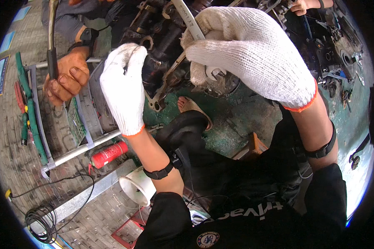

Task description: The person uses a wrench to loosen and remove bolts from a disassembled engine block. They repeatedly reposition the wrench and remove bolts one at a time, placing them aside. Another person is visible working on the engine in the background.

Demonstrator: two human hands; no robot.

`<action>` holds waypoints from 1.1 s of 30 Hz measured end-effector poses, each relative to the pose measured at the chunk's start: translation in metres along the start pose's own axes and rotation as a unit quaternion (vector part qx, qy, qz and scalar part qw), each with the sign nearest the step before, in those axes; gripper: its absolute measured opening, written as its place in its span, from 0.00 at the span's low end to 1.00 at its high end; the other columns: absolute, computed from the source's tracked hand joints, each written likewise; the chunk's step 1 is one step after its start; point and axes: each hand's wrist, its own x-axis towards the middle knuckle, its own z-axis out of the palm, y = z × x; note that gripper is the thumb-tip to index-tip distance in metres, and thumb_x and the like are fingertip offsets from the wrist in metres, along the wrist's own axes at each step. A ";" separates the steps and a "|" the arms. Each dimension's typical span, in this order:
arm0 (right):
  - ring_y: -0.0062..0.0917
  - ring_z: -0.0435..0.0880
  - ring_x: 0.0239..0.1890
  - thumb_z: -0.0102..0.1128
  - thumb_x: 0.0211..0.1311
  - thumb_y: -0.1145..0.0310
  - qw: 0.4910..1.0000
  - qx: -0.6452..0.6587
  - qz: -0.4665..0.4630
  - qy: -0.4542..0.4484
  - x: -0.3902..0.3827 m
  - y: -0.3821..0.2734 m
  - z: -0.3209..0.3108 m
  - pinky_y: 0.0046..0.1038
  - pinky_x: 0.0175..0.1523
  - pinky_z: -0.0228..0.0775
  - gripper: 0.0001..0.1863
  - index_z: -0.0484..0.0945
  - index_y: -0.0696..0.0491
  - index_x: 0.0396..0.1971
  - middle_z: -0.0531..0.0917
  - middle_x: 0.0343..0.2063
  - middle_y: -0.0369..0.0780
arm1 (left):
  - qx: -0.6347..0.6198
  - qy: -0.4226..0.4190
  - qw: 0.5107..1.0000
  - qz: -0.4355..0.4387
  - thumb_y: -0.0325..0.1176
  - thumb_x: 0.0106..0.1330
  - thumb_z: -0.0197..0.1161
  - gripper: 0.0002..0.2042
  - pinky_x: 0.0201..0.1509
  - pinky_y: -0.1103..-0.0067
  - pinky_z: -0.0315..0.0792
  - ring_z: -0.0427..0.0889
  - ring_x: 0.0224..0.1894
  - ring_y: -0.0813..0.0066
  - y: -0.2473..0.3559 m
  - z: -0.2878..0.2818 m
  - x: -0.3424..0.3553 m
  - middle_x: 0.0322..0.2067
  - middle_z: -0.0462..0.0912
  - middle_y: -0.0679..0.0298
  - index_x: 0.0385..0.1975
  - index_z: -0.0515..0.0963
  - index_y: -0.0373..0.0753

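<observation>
Right hand [247,52] (gloved) grips a wrench [188,18]. Left hand [124,85] curls narrow near the engine [167,49], contents unclear.

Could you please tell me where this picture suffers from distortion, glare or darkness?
In the head view, fisheye distortion bends edges toward a black surround; glare whitens the lower-right rim; the gloved left hand and gloved right hand look bright, while dark metal parts between them lose detail.

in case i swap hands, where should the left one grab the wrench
Probably the wrench's bare, flat shaft, just above the right hand, coming from the left: it slants up and leftward out of those gloved fingers, its exposed length facing the left hand.
</observation>
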 end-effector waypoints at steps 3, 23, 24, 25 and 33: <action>0.18 0.86 0.27 0.61 0.70 0.69 0.974 -0.123 -0.177 0.066 0.008 0.016 0.016 0.19 0.34 0.75 0.11 0.83 0.61 0.44 0.86 0.25 0.38 | 0.004 -0.014 0.999 0.041 0.30 0.67 0.66 0.09 0.57 0.74 0.74 0.85 0.48 0.63 -0.004 0.000 0.002 0.45 0.88 0.54 0.41 0.85 0.30; 0.15 0.79 0.22 0.62 0.70 0.67 0.975 -0.137 -0.141 0.107 0.022 0.018 0.033 0.20 0.29 0.70 0.14 0.84 0.62 0.45 0.82 0.20 0.35 | -0.003 0.015 1.000 0.019 0.33 0.68 0.67 0.12 0.50 0.76 0.77 0.88 0.41 0.66 -0.003 0.002 -0.001 0.39 0.90 0.53 0.41 0.86 0.29; 0.15 0.79 0.22 0.62 0.70 0.67 0.973 -0.144 -0.149 0.104 0.024 0.025 0.034 0.20 0.29 0.71 0.14 0.84 0.62 0.45 0.82 0.20 0.34 | 0.006 0.009 0.999 0.053 0.33 0.68 0.66 0.12 0.51 0.75 0.77 0.88 0.42 0.66 -0.006 0.000 0.000 0.40 0.90 0.53 0.42 0.86 0.29; 0.15 0.79 0.21 0.62 0.70 0.67 0.970 -0.152 -0.158 0.100 0.025 0.030 0.034 0.20 0.28 0.71 0.14 0.84 0.62 0.45 0.82 0.20 0.34 | 0.002 -0.001 0.999 0.053 0.32 0.69 0.66 0.12 0.52 0.75 0.77 0.88 0.42 0.65 -0.008 -0.001 0.001 0.41 0.90 0.53 0.42 0.86 0.29; 0.16 0.79 0.22 0.61 0.70 0.67 0.995 -0.063 0.047 0.069 0.010 -0.011 0.016 0.20 0.29 0.71 0.14 0.84 0.65 0.43 0.84 0.22 0.37 | -0.060 0.013 0.998 -0.021 0.38 0.76 0.60 0.16 0.60 0.77 0.74 0.86 0.48 0.71 -0.015 0.004 -0.005 0.45 0.90 0.58 0.48 0.86 0.31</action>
